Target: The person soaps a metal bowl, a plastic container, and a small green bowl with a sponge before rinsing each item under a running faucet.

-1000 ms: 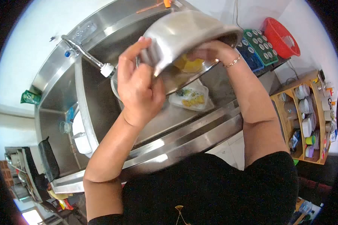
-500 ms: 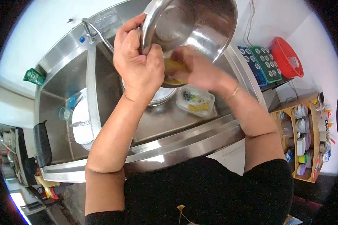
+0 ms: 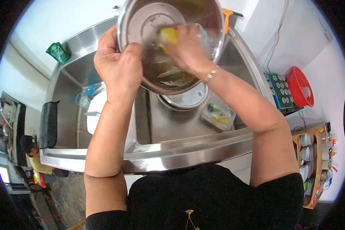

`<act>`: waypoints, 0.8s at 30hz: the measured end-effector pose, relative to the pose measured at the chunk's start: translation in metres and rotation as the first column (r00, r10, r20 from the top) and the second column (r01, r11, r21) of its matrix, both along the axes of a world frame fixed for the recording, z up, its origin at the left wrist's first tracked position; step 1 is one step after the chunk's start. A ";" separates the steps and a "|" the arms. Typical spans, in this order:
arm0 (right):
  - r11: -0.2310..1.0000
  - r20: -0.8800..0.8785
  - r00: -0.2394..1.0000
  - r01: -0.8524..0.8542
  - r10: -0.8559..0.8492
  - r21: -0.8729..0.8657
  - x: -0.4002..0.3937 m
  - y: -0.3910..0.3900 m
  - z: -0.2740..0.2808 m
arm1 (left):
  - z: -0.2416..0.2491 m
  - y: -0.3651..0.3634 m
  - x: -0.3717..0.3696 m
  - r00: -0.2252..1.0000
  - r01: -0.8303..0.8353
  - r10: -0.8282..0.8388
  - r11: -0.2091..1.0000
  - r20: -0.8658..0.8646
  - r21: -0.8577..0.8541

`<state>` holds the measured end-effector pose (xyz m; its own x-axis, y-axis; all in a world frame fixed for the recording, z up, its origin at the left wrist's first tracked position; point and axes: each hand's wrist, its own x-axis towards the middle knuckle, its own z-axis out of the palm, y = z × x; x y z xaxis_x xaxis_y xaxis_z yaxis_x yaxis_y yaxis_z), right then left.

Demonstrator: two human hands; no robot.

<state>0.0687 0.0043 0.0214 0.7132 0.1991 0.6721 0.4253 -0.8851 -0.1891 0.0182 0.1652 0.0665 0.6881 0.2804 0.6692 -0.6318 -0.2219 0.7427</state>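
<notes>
A large steel pot (image 3: 172, 82) is tilted over the sink (image 3: 165, 132), its opening facing me. My left hand (image 3: 120, 71) grips its left rim, thumb over the edge. Inside the pot, my right hand (image 3: 189, 50) presses a yellow sponge (image 3: 169, 35) near the bottom; its fingers are blurred. Wet streaks show on the pot's inner wall. Below the pot, round metal lids or pans (image 3: 189, 97) lie in the right basin, beside a clear plastic container (image 3: 218, 115) with yellow and green pieces in it.
White dishes (image 3: 97, 111) and a clear cup (image 3: 81, 100) sit in the left basin. A green pouch (image 3: 58, 53) stands on the back ledge. At right are a red basket (image 3: 299, 88), a green crate (image 3: 281, 92) and a dish shelf (image 3: 312, 165). Another person (image 3: 36, 155) is at far left.
The pot has moved left and turned its opening more toward me. My right hand has moved up with the sponge, which now shows clearly. The whole view has shifted too.
</notes>
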 end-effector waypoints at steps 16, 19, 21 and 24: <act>0.910 -0.185 0.891 -0.410 0.415 0.069 0.025 0.322 -0.019 | -0.021 0.269 -0.006 0.920 -0.121 0.048 0.979 -0.390 -0.165; 0.756 -0.532 0.591 -0.635 0.606 0.156 -0.021 0.339 -0.028 | -0.030 0.312 -0.002 0.908 -0.185 0.079 0.956 -0.410 -0.226; 0.791 -0.744 0.479 -0.602 0.466 0.109 -0.024 0.335 -0.041 | -0.044 0.339 0.002 0.891 -0.219 0.109 0.953 -0.441 -0.207; 0.788 -0.723 0.557 -0.615 0.409 -0.029 -0.011 0.323 -0.067 | -0.058 0.352 0.004 0.861 -0.202 0.072 0.957 -0.503 -0.208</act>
